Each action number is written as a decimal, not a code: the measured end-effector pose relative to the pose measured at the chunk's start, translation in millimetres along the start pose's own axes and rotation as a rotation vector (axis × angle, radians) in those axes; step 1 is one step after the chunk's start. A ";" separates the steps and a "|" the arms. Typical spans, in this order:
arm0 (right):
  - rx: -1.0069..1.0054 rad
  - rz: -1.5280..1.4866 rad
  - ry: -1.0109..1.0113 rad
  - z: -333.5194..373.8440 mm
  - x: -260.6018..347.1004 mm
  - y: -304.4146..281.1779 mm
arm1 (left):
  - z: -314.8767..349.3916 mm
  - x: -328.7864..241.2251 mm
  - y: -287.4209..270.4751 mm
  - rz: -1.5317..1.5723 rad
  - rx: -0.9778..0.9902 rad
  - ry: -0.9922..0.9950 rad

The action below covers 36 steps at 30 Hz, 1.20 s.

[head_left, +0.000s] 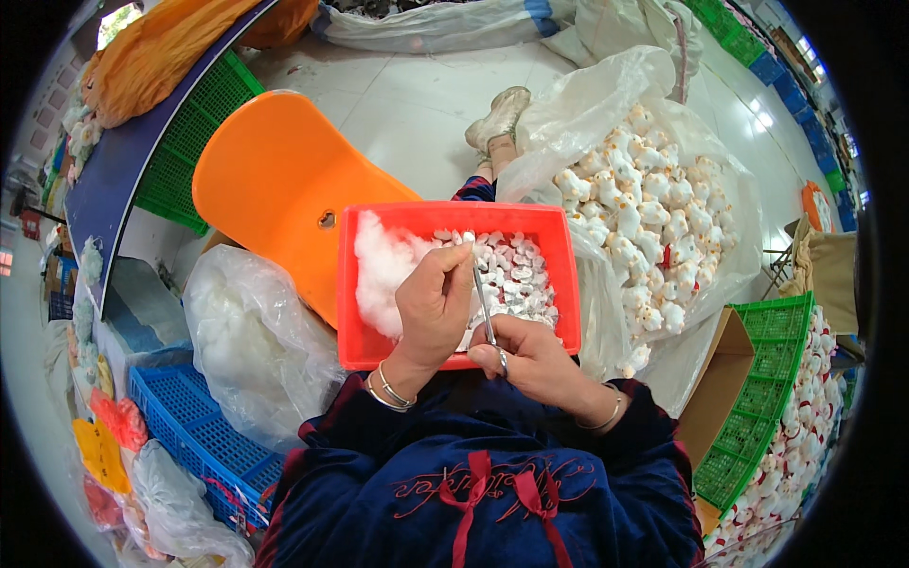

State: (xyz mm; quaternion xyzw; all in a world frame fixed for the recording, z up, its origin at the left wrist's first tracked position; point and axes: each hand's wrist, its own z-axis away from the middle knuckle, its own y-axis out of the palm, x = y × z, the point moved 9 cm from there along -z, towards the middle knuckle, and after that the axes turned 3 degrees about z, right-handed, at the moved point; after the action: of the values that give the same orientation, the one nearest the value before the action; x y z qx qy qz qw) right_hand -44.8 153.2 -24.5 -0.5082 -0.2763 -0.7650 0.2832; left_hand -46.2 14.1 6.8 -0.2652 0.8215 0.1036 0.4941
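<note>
A red plastic bin (454,210) rests before me, with white fluffy stuffing (377,275) on its left and many small white pieces (521,275) on its right. Over its middle, my left hand (434,301) is closed, pinching a small white piece (468,237) at its fingertips. My right hand (538,364), at the bin's near edge, grips slim metal forceps (484,308) by the ring handles. The tool points up and away, its tip close beneath my left fingertips. Whether the tip touches the piece is too small to tell.
An orange plastic chair (275,180) stands behind the bin, left. A clear bag of stuffing (251,346) and a blue crate (204,435) lie to my left. On the right are a big bag of small white plush toys (653,222), a cardboard sheet (717,398) and a green crate (767,388).
</note>
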 end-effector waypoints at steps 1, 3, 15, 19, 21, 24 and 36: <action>-0.046 0.118 -0.041 -1.6 5.2 -3.3 | 0.9 0.2 -0.8 0.015 -0.032 0.015; -0.136 0.347 -0.121 -3.4 16.6 -10.7 | 2.9 20.5 -0.6 0.219 -0.055 -0.227; -0.344 1.135 -0.289 4.0 34.9 -54.9 | 0.5 46.1 -1.4 0.287 0.044 -0.524; -0.356 1.129 -0.332 13.6 60.5 -62.1 | -2.0 45.1 -1.9 0.322 0.033 -0.523; -0.419 1.144 -0.456 14.1 79.5 -54.5 | 0.4 46.9 -2.1 0.241 0.070 -0.504; -0.339 1.236 -0.416 4.9 70.2 -52.2 | 0.9 45.0 -4.6 0.202 0.059 -0.455; -0.300 1.219 -0.340 6.6 53.3 -49.6 | 3.6 47.1 -10.6 0.266 -0.006 -0.475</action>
State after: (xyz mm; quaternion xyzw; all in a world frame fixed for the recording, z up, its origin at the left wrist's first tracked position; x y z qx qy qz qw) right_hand -93.3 183.9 20.8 -0.7218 0.1305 -0.4066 0.5446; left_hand -55.2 -9.0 -34.7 -0.1248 0.7099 0.2292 0.6542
